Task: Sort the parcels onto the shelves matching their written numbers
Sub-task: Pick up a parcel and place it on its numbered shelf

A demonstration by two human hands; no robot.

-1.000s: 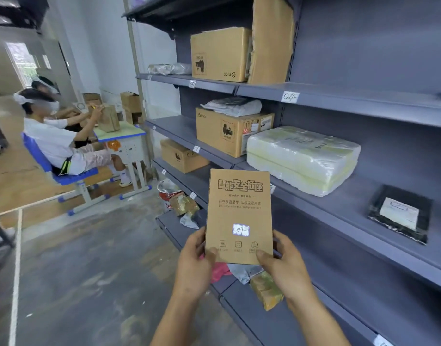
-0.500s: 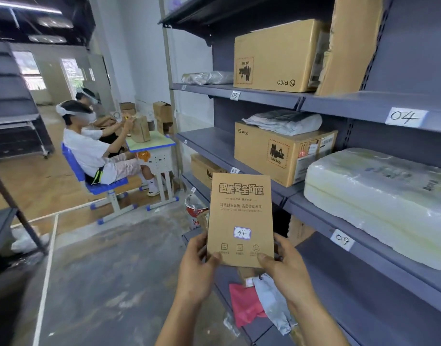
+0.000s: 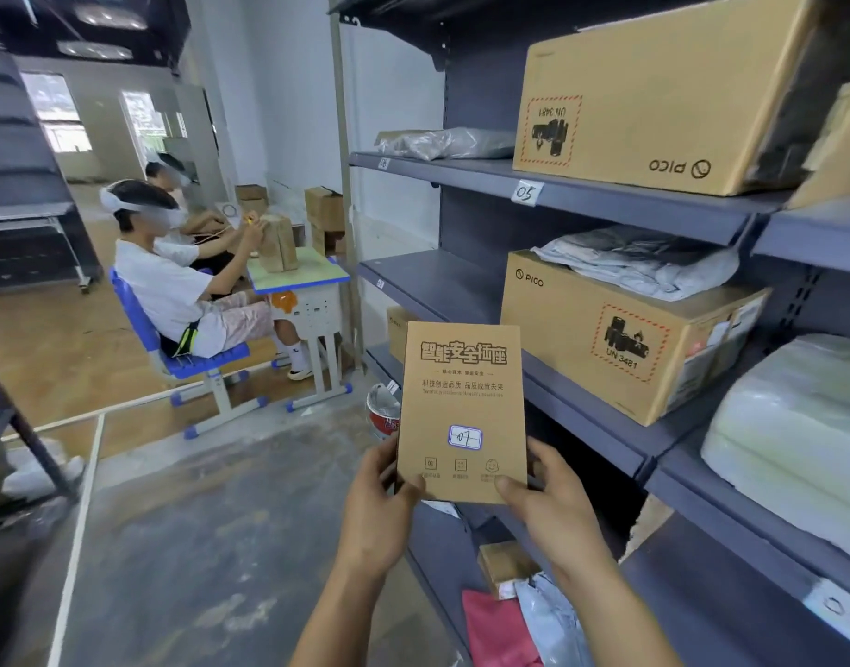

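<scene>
Head view, and both hands are up in front of the grey metal shelving (image 3: pixel 485 223). The left hand (image 3: pixel 380 503) and right hand (image 3: pixel 553 507) hold a flat brown cardboard parcel (image 3: pixel 461 402) upright between them. Each hand pinches a bottom corner, thumb on the printed face and fingers curled behind. The parcel is in the air, off every shelf, just in front of the rack's lower tiers. On its face sits a small white sticker (image 3: pixel 465 437) with "07" written by hand.

Up on the rack, a paper tag (image 3: pixel 525 192) on a shelf edge reads "05". Above it sits a large PICO carton (image 3: pixel 654 103), its printing upside down, with a silvery plastic bag (image 3: pixel 447 143) further along the same shelf. One level down is a second PICO carton (image 3: pixel 620 339), with a crumpled grey poly bag (image 3: pixel 639 262) lying on top. To its right, on the next bay, lies a white plastic-wrapped bundle (image 3: pixel 798 440). On the low shelf under the hands are a small cardboard box (image 3: pixel 505 565), a pink mailer (image 3: pixel 495 633) and a grey mailer (image 3: pixel 553 623). Another shelf tag (image 3: pixel 841 613) at lower right is too blurred to read.

Across the concrete floor, a person in a white shirt (image 3: pixel 173 281) sits on a blue chair (image 3: pixel 182 358) at a small worktop (image 3: pixel 298 276).
</scene>
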